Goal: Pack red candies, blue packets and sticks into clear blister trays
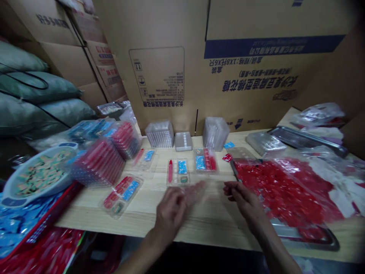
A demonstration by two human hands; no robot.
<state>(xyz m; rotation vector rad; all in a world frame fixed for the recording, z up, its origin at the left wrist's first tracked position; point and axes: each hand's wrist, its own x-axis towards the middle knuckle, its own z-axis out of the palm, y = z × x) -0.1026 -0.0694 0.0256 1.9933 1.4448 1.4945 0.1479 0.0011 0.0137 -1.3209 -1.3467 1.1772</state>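
The left hand (171, 213) lay back-up on the table (205, 224), just below a clear plastic blister tray (178, 172), its fingers (196, 190) stretched out, too blurred to tell whether spread. The right hand (243, 201) sat right of that tray, fingers (230, 188) loosely curled and pinching nothing, beside a heap of red packets (279, 190).

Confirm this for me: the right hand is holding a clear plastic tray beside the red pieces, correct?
No, the hand isn't holding a tray. The head view shows the right hand open and empty. It is beside the red pieces, as you said.
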